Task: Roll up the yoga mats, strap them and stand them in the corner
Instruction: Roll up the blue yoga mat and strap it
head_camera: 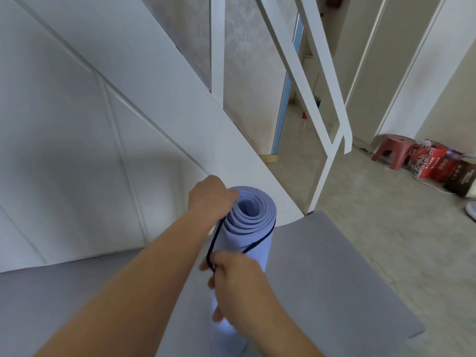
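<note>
Head view: 1 rolled lilac yoga mat point(253, 222), standing upright on 1 flat grey mat point(334, 266) on the floor point(386, 215), near a white panelled wall. Left hand point(210, 195) fingers are curled over the roll's top rim. Right hand point(237, 276) fingers pinch 1 black strap point(212, 244), looped round the roll's upper end. 1 red stool point(391, 149) and printed red packages point(435, 163) sit well apart; print unreadable.

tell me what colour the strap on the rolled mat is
Black or very dark navy, thin strap against the lilac mat; head view.
</note>
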{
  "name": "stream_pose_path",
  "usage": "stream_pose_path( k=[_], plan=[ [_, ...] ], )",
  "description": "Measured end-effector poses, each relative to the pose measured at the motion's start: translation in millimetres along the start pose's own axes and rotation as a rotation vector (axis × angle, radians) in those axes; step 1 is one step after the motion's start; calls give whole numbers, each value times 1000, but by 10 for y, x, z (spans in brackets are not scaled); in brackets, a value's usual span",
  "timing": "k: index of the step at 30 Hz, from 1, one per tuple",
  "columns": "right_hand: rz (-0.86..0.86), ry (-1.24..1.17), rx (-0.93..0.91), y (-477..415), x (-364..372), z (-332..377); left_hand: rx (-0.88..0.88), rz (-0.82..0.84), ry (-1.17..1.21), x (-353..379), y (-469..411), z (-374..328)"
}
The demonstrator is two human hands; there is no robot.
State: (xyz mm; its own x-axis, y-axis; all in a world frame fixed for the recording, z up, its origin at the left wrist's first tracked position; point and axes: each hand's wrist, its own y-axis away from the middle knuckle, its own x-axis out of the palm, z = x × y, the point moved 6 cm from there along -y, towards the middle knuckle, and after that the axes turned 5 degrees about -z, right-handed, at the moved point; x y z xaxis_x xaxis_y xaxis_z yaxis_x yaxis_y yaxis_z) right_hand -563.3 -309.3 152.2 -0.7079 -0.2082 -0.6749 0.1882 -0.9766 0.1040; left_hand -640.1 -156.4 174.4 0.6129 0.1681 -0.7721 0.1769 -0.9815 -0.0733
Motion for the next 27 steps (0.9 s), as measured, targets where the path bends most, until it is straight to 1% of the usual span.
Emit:
stream_pose_path(
  k=[2,3,4,5,7,8,9,10,13,15,16,17,19,21,22,23,25,26,27],
  plan=[
    [62,261,26,-34,226,-178,-13,25,53,6,-34,-5],
    [93,334,53,-15,312,-307,-21,47,84,15,-39,8],
    [130,357,112,9,350,-461,-33,73,129,34,-56,37],
    [141,334,186,29,313,-642,-60,103,193,68,-73,88],
    [73,127,375,22,85,-1073,-116,148,305,125,-85,206],
    [37,4,444,-24,-42,-1247,-114,150,308,132,-101,236],
    [-11,-107,474,-175,-122,-1507,-94,145,281,132,-120,245],
    [-42,-136,503,-331,-207,-1687,-69,135,245,125,-131,242],
    [-130,42,578,-689,-534,-1594,-39,110,186,61,-134,234],
    [-144,124,610,-902,-603,-1660,-48,135,239,48,-122,278],
    [-132,125,628,-983,-574,-1719,-51,146,271,41,-100,282],
    [-84,97,669,-1038,-483,-1818,-48,149,286,38,-71,274],
    [-3,53,756,-1007,-147,-2110,-56,139,279,54,-40,267],
    [177,245,826,-736,215,-2529,-85,122,294,9,-43,341],
    [237,303,842,-522,388,-2755,-109,109,304,-39,-63,417],
    [238,235,871,-353,510,-2971,-140,94,320,-88,-104,513],
    [96,-52,892,-234,469,-3143,-205,59,390,-143,-146,680],
    [-10,-152,884,-259,356,-3099,-213,55,424,-125,-168,680],
    [-171,-240,865,-382,165,-3026,-201,67,438,-67,-178,616]
  ],
)
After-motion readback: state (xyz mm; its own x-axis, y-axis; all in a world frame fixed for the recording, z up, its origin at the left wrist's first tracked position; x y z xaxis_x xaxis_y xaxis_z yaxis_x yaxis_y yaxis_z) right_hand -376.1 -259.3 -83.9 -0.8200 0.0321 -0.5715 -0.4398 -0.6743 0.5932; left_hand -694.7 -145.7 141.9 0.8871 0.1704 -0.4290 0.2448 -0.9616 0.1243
